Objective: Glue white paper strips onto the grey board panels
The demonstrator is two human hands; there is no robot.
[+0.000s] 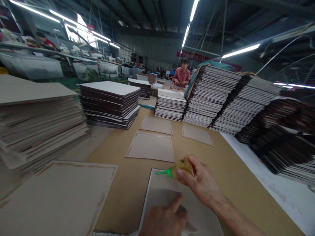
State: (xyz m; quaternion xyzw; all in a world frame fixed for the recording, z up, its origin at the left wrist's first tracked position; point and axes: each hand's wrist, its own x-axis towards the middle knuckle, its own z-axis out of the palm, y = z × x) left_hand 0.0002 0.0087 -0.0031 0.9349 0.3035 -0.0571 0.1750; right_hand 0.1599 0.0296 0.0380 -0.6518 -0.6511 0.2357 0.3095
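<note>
Head: bottle tip [162, 172] near board edge [150, 178]

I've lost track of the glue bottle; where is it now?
In the head view, the bottle is in the right hand, its green nozzle over the nearest board's far-left corner.

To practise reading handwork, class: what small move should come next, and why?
Probably draw the green nozzle along the near board's far edge, squeezing the bottle gently. The right hand holds it sideways, nozzle near that board's far-left corner; the left hand is over the board; the boards beyond show strips along their edges.
</note>
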